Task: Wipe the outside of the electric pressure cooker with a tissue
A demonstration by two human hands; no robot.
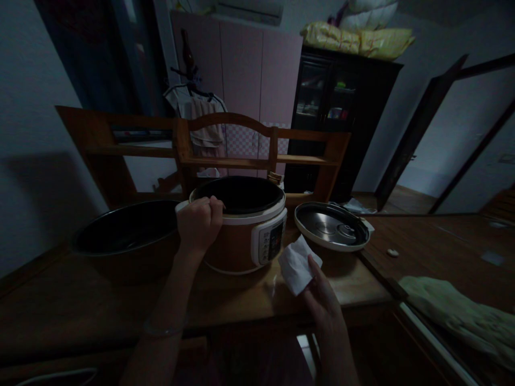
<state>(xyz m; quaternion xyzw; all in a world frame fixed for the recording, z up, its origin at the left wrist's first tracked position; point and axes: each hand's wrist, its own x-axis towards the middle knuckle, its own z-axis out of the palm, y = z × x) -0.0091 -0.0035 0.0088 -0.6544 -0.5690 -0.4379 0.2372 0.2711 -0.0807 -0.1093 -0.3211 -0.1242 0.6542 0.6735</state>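
An electric pressure cooker (229, 241) stands without its lid on the wooden desk (225, 305), its dark inside showing and its button panel turned to the right. My left hand (201, 222) is closed at the cooker's left rim, its fingers wrapped over the edge or side handle there. Between the thumb and fingers of my right hand (322, 297) is a folded white tissue (298, 265), held in front of the cooker's right side. The round lid (332, 228) lies with its metal inner face up at the right. A dark inner pot (129, 236) sits left of the cooker.
A wooden shelf rack (229, 161) rises along the desk's back edge. Clothes on hangers (205, 118) hang behind it, before a pink wardrobe (241, 69). At the right are a pale green cloth bundle (454, 311) and a small white object (392, 252) on the floor.
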